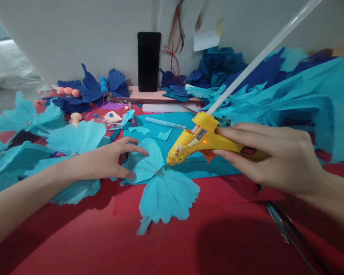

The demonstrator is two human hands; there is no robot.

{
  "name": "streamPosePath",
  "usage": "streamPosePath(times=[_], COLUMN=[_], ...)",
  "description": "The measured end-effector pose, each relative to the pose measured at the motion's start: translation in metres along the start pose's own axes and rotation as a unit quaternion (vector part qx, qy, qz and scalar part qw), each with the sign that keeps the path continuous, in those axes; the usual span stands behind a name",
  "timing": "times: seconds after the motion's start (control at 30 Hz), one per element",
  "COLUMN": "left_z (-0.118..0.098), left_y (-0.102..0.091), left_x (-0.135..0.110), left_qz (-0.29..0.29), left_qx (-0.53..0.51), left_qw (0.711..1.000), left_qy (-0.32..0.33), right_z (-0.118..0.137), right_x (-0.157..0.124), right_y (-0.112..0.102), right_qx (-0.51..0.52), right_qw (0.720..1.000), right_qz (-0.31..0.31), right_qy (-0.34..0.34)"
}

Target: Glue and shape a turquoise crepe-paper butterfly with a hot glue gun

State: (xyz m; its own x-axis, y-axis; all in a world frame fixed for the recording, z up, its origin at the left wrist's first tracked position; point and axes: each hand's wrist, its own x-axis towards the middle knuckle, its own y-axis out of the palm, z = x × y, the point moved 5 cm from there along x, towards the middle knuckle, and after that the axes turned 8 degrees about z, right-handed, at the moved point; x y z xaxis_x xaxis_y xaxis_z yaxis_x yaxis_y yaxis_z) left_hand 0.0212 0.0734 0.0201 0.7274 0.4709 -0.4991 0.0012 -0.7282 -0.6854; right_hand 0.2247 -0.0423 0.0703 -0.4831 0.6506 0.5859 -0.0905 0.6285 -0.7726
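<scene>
My right hand [275, 156] is wrapped round the handle of a yellow hot glue gun [197, 137], whose small light glows orange. A long clear glue stick [260, 57] sticks up from its back. The nozzle points down at the middle of a light blue crepe paper butterfly [169, 194], where a shiny patch of glue shows. My left hand [109, 156] rests with bent, parted fingers on the butterfly's left wing; whether it pinches the paper I cannot make out. More light blue paper butterflies [77, 139] lie under and beside my left forearm.
A black phone [149, 61] leans upright against the wall. Dark blue butterflies [119, 82] and peach foam balls [68, 91] lie at back left. Blue crepe paper [312, 91] is heaped at right. Scissors [278, 223] lie at front right on the red surface [117, 244].
</scene>
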Motion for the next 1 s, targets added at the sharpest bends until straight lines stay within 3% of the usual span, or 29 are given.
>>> streamPosePath(times=[0.2, 0.3, 0.4, 0.47, 0.5, 0.53, 0.6, 0.63, 0.67, 0.73, 0.87, 1.0], left_z=[-0.002, -0.001, -0.002, -0.003, -0.004, -0.006, -0.008, -0.009, -0.009, -0.007, -0.001, 0.000], left_y=[-0.001, -0.001, -0.002, -0.003, -0.003, -0.004, -0.006, -0.008, -0.009, -0.012, -0.017, -0.017], left_x=[-0.002, -0.002, -0.003, -0.004, -0.005, -0.005, -0.006, -0.006, -0.006, -0.006, -0.007, -0.008], left_qz=[-0.012, -0.016, -0.024, -0.027, -0.028, -0.030, -0.039, -0.044, -0.050, -0.066, -0.102, -0.100], left_qx=[-0.029, -0.035, -0.038, -0.044, -0.048, -0.053, -0.067, -0.077, -0.088, -0.122, -0.213, -0.288], left_qw=[1.000, 0.999, 0.999, 0.999, 0.998, 0.998, 0.997, 0.996, 0.995, 0.990, 0.972, 0.952], left_qy=[0.003, 0.004, 0.011, 0.014, 0.013, 0.012, 0.009, 0.007, 0.002, -0.009, -0.017, -0.022], right_z=[-0.007, -0.016, -0.029, -0.040, -0.045, -0.047, -0.044, -0.040, -0.036, -0.032, -0.029, -0.036], right_x=[0.002, 0.001, -0.001, -0.003, -0.006, -0.009, -0.016, -0.018, -0.019, -0.019, -0.018, -0.011], right_y=[0.000, 0.000, 0.001, 0.005, 0.010, 0.017, 0.030, 0.035, 0.038, 0.045, 0.063, 0.086], right_qx=[0.026, 0.067, 0.141, 0.221, 0.282, 0.360, 0.512, 0.564, 0.596, 0.622, 0.636, 0.626], right_qw=[0.998, 0.989, 0.959, 0.910, 0.866, 0.804, 0.654, 0.592, 0.549, 0.520, 0.510, 0.512], right_qz=[0.017, 0.015, 0.021, 0.061, 0.096, 0.136, 0.208, 0.228, 0.239, 0.243, 0.203, 0.167], right_qy=[0.052, 0.132, 0.244, 0.346, 0.401, 0.453, 0.516, 0.529, 0.534, 0.532, 0.543, 0.564])
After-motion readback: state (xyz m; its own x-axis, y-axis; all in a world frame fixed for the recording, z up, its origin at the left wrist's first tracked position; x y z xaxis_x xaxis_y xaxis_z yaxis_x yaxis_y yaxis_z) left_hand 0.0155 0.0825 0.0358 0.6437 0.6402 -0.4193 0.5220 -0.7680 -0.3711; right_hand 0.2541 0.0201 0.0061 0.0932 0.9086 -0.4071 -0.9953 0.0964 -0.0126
